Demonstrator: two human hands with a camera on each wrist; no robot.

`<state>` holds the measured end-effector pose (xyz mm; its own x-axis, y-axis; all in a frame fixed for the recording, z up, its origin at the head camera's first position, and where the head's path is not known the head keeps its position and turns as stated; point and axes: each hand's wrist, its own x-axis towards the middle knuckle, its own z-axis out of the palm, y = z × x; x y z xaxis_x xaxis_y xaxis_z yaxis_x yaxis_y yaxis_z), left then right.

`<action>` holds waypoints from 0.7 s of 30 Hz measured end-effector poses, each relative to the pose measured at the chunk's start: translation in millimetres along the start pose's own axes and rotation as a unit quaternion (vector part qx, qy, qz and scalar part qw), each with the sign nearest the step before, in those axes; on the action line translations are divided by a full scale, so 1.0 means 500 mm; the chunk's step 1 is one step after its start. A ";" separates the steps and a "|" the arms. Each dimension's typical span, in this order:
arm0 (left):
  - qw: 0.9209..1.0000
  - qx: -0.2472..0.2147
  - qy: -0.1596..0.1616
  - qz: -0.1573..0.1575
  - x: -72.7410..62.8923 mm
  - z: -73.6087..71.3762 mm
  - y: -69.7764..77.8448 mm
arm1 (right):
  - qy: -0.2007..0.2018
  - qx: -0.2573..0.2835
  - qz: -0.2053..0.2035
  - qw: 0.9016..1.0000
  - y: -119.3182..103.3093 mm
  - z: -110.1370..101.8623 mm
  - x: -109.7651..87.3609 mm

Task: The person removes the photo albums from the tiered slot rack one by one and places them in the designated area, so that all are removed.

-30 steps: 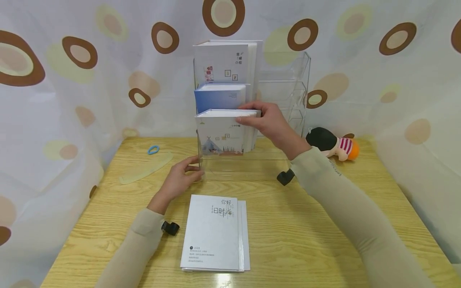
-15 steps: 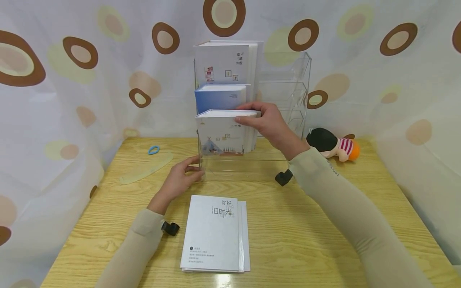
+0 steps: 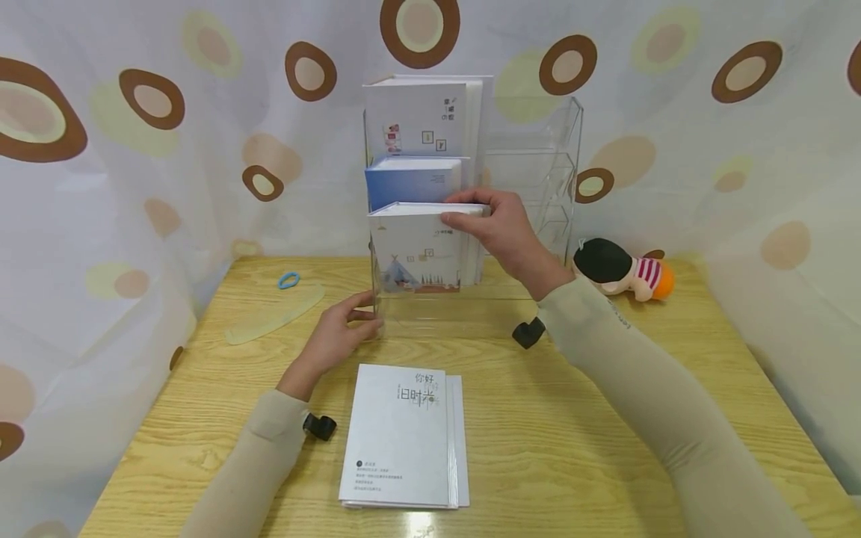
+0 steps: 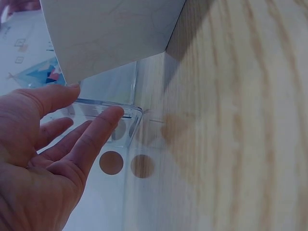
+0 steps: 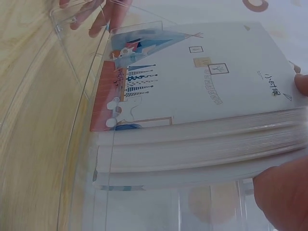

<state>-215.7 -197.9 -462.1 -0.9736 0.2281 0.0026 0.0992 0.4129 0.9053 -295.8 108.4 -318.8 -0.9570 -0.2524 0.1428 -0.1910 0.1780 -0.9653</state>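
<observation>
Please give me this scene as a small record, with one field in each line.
left hand: touches the left side of the rack
right hand: pinches the front book at its upper right corner
behind front book: blue book, then back book
nearest the camera: white books, flat on table
left of rack: blue ring
right of rack: toy

From the head I look forward and down, standing well back, over the surface (image 3: 605, 433), the clear rack (image 3: 528, 172), the left hand (image 3: 336, 332) and the right hand (image 3: 504, 228). My left wrist view sits close, facing the rack's lower corner; my right, equally near, faces the tent-printed book (image 3: 417, 250) aslant. All three share that book and the left hand.
</observation>
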 end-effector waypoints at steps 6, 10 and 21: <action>1.000 0.001 0.001 0.000 0.000 0.001 0.000 | 0.011 0.004 0.000 1.000 -0.004 -0.004 -0.002; 1.000 0.004 0.001 -0.001 0.000 0.002 -0.002 | 0.016 0.013 -0.002 1.000 -0.004 -0.005 -0.002; 1.000 0.005 0.004 0.002 -0.003 -0.001 0.001 | 0.043 0.022 -0.032 0.998 -0.028 -0.010 -0.013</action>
<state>-214.2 -198.4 -461.5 -0.9748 0.2230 0.0093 0.1047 0.4200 0.9015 -288.0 112.2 -305.0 -0.9590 -0.1788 0.2201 -0.2436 0.1225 -0.9621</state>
